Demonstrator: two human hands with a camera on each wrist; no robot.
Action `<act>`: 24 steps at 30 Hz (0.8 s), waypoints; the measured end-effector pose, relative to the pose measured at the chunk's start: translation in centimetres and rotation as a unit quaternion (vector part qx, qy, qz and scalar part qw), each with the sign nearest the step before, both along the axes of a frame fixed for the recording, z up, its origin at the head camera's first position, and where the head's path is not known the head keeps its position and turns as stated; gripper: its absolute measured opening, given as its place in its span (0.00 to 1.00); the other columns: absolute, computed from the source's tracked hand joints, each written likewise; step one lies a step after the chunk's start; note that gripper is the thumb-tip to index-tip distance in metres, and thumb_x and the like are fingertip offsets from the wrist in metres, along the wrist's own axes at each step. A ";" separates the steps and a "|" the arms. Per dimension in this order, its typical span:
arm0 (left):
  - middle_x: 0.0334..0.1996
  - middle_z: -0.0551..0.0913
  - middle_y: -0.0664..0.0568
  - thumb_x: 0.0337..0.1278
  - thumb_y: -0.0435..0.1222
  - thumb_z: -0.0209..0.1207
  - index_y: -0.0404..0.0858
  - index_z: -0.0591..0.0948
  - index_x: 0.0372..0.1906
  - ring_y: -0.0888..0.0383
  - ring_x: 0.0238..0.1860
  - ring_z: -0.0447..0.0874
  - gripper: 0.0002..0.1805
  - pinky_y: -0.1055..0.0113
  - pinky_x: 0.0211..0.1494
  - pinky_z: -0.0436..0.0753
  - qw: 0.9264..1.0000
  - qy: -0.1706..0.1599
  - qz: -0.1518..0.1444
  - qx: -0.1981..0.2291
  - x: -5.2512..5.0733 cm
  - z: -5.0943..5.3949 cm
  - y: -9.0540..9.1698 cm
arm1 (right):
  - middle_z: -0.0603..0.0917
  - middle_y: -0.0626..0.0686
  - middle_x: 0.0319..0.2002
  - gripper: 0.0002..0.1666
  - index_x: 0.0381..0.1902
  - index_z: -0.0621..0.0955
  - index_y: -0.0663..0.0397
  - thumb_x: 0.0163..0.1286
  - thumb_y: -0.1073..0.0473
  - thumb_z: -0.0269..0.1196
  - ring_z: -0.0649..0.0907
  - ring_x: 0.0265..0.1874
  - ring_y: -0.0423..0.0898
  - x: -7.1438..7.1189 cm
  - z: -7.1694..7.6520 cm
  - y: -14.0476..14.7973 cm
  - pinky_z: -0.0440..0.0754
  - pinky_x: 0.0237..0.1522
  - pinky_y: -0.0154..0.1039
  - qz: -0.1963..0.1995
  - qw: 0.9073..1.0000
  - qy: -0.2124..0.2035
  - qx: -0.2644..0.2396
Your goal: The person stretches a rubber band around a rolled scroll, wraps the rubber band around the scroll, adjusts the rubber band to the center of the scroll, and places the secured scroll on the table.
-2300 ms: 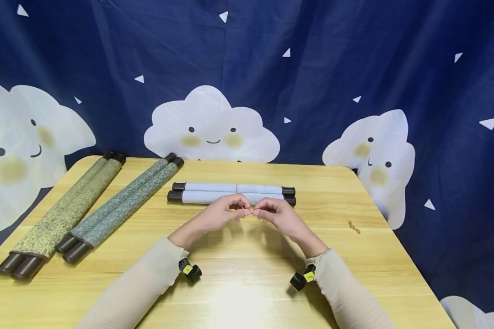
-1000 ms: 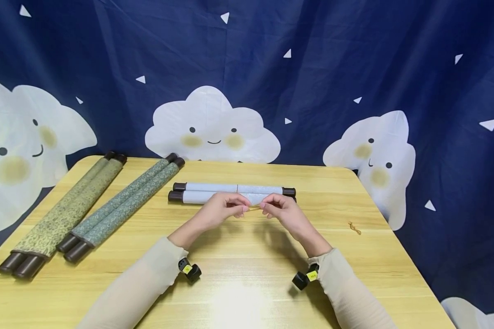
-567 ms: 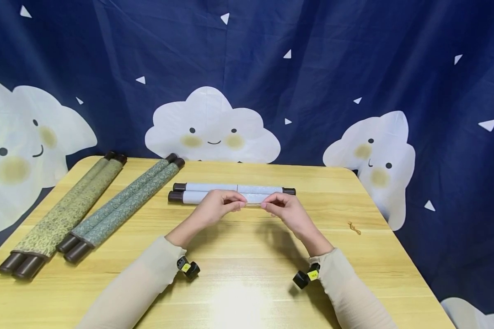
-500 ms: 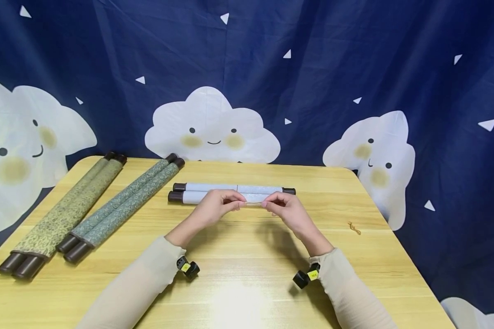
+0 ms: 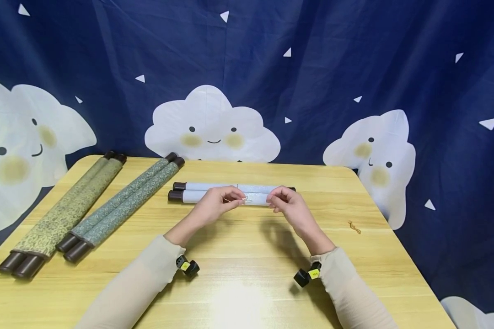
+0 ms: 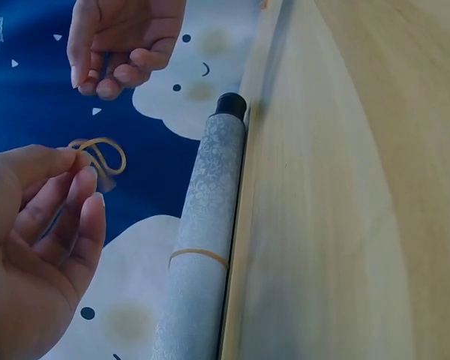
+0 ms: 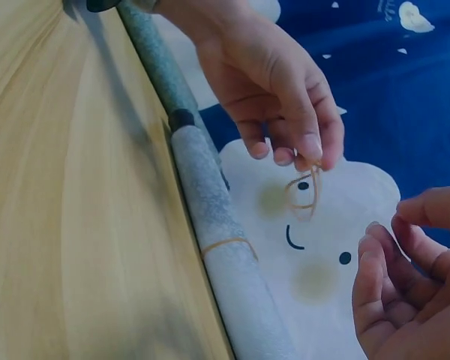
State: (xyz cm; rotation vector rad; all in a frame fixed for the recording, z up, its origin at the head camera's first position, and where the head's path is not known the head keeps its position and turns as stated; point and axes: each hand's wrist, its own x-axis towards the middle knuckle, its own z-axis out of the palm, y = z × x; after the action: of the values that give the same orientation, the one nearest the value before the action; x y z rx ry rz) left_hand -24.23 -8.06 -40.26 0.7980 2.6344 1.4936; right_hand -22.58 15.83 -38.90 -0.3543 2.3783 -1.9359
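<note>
My left hand (image 5: pixel 214 203) pinches a looped tan rubber band (image 5: pixel 248 199) between thumb and fingertips; in the left wrist view the band (image 6: pixel 112 156) curls out past the fingertips. A short gap to the right, my right hand (image 5: pixel 291 209) is raised with fingers bent; in the right wrist view its thumb and index tips (image 7: pixel 396 214) come close together, with no band seen between them. Behind both hands lies a pair of pale blue rolls (image 5: pixel 206 196) with dark end caps, side by side. Another band (image 6: pixel 199 253) goes around the pale blue rolls near their middle.
On the left of the wooden table (image 5: pixel 238 256) lie a green-patterned pair of rolls (image 5: pixel 127 201) and a yellow-green pair (image 5: pixel 70 205), both slanted. A small twisted tan band (image 5: pixel 354 227) lies at the right. A blue curtain (image 5: pixel 247 55) with clouds hangs behind.
The band was stretched between both hands; now it hangs loosely looped from my left fingertips. My right hand has let go of it and moved slightly right.
</note>
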 end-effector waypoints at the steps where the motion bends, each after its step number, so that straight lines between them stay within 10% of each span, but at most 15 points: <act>1: 0.37 0.86 0.58 0.63 0.37 0.63 0.44 0.84 0.45 0.61 0.38 0.83 0.08 0.63 0.46 0.83 1.000 -0.001 -0.009 -0.001 0.0 0.0 0.0 | 0.81 0.55 0.34 0.08 0.40 0.79 0.67 0.70 0.65 0.61 0.79 0.33 0.46 0.0 -0.1 -0.1 0.80 0.36 0.36 0.010 1.000 0.004 0.009; 11: 0.38 0.84 0.59 0.64 0.36 0.62 0.44 0.84 0.45 0.62 0.41 0.81 0.07 0.64 0.47 0.82 0.996 0.004 -0.085 0.004 0.5 0.0 0.7 | 0.85 0.49 0.44 0.11 0.46 0.85 0.53 0.65 0.61 0.67 0.83 0.42 0.47 0.7 -1.0 -1.2 0.83 0.44 0.42 0.072 0.984 0.054 0.153; 24: 0.39 0.84 0.56 0.66 0.37 0.60 0.45 0.83 0.47 0.60 0.40 0.80 0.08 0.65 0.44 0.81 0.999 -0.006 -0.033 -0.025 0.3 -0.3 0.6 | 0.84 0.53 0.33 0.04 0.37 0.82 0.59 0.69 0.63 0.63 0.79 0.31 0.47 0.7 -0.2 -0.5 0.75 0.32 0.35 0.054 0.990 0.055 0.118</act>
State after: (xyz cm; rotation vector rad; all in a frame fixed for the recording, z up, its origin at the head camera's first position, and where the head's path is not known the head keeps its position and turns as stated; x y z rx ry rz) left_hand -23.90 -7.46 -40.57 0.8588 2.5992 1.4059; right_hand -21.92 15.38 -39.06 -0.5756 2.5612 -1.6063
